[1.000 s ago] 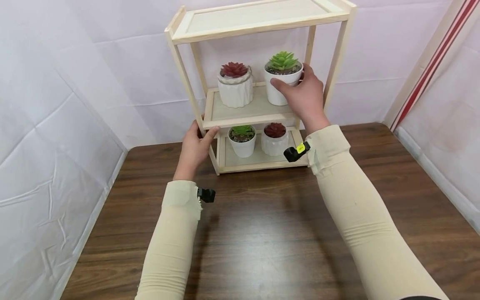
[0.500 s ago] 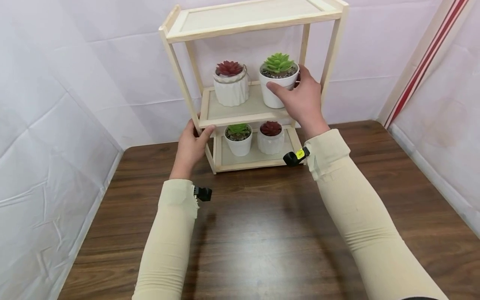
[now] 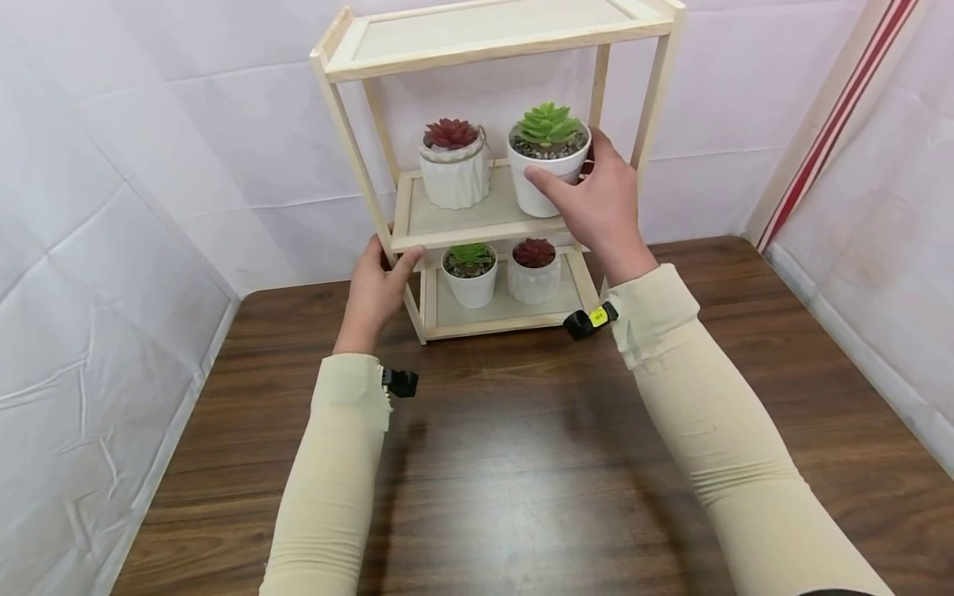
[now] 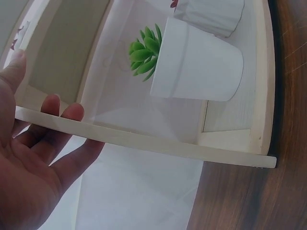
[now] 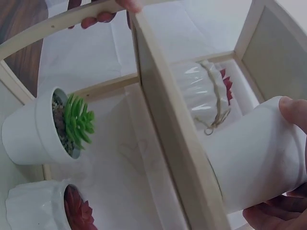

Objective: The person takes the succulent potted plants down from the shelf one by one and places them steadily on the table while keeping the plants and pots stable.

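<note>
A light wooden three-tier shelf [image 3: 484,240] stands at the back of the table. My right hand [image 3: 605,203] holds a white pot with a green succulent [image 3: 549,170] on the right of the middle tier, thumb in front and fingers round its far side. In the right wrist view the pot's base is right at the tier's front edge. My left hand [image 3: 370,294] grips the shelf's left side at middle-tier height; the left wrist view shows its fingers [image 4: 79,163] around the side rail. Left of the held pot sits a ribbed white pot with a red succulent [image 3: 453,170].
On the bottom tier are a smaller-looking green succulent pot [image 3: 472,277] and a red succulent in a white pot [image 3: 534,273]. The top tier [image 3: 484,29] hangs over the middle one. White cloth walls [image 3: 246,132] enclose the dark wooden table [image 3: 477,463].
The green succulent pot in my right hand has come slightly forward toward the middle tier's front edge. My left hand keeps its grip on the shelf; the head view has shifted a little.
</note>
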Demonstrator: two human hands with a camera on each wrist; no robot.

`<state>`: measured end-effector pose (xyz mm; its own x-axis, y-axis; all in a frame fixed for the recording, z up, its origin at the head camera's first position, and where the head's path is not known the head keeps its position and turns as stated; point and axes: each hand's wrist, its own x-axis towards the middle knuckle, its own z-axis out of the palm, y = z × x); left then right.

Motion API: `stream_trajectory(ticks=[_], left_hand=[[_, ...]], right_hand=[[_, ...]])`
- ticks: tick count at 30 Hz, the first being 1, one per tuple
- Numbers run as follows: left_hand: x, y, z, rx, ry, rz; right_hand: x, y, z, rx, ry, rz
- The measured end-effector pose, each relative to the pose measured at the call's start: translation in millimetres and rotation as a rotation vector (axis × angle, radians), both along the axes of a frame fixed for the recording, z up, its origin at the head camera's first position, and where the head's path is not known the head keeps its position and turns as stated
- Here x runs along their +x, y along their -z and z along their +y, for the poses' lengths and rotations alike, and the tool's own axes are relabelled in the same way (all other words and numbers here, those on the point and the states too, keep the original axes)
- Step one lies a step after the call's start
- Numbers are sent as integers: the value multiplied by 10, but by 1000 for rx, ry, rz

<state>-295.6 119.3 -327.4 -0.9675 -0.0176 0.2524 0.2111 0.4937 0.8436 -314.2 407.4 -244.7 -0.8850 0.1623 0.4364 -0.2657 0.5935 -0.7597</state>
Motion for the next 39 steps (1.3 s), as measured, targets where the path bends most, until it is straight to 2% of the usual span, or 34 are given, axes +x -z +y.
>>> stream_trajectory(ticks=[5, 15, 24, 31, 39], left_hand=[[2, 5, -1, 0, 7, 5], [25, -10, -4, 2, 1, -11], [79, -57, -1, 11, 11, -34], [37, -76, 1, 8, 1, -32], [67, -36, -9, 8, 9, -27]], right_hand=[[96, -29, 4, -57, -24, -3], [371, -4, 82, -96, -56, 87], [698, 202, 236, -104, -42, 120], [875, 287, 314, -139, -24, 169], [1094, 466, 399, -152, -6, 184]])
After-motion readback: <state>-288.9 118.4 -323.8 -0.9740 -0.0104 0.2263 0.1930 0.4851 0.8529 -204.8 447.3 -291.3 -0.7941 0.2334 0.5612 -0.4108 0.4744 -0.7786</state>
